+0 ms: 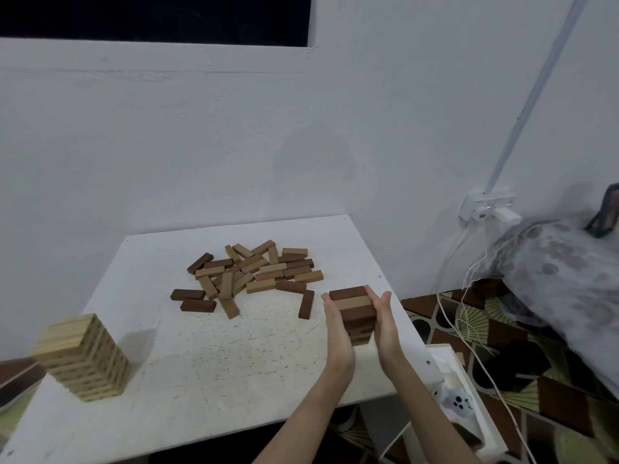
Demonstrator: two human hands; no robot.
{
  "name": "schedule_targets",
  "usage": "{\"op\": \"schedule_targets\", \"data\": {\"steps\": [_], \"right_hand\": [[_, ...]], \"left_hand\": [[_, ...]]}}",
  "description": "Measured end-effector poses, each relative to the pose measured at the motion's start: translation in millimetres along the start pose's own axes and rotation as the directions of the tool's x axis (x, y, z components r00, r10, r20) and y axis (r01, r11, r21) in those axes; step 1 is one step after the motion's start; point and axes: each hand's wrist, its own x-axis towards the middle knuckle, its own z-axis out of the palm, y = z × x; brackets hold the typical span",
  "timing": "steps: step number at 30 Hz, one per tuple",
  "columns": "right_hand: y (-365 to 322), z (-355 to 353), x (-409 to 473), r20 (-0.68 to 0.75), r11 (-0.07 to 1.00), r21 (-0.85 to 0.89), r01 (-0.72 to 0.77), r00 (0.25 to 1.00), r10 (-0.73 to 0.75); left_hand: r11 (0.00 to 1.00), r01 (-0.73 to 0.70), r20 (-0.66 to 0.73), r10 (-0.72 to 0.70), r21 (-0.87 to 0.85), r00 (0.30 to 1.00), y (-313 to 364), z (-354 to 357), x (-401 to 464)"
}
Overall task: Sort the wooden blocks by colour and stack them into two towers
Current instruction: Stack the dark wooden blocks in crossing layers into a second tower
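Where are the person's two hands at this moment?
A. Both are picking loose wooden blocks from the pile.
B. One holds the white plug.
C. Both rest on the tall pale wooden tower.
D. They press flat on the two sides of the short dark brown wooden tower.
D: the left hand and right hand, fingers straight, flank the short dark brown wooden tower near the right edge of the white table.

— What's off to the right?
— A wall socket (487, 206) with white cables (449, 296) hanging to the patterned floor (549, 406), beside a floral cushion (562, 262).
— Far left?
— A dark window (154, 18).
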Motion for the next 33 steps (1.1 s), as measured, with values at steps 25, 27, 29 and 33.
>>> {"op": "schedule_targets", "data": {"steps": [25, 27, 29, 33], "right_hand": [[-34, 95, 7, 0.160, 0.869, -0.385, 0.309, 0.950, -0.267], [-12, 118, 13, 0.185, 0.852, -0.437, 0.289, 0.956, -0.229], [11, 138, 26, 0.176, 0.789, -0.543, 0.288, 0.958, -0.228], [38, 159, 65, 0.129, 0.459, -0.861, 0.218, 0.967, -0.219]], "left_hand": [[0.861, -0.292, -0.221, 0.408, 0.417, 0.886, 89, -137, 8], [0.818, -0.269, -0.253, 0.441, 0.509, 0.861, 89, -158, 15], [0.705, -0.286, -0.219, 0.533, 0.649, 0.817, 91, -176, 26], [0.404, -0.169, -0.142, 0.634, 0.899, 0.760, 100, -200, 61]]}}
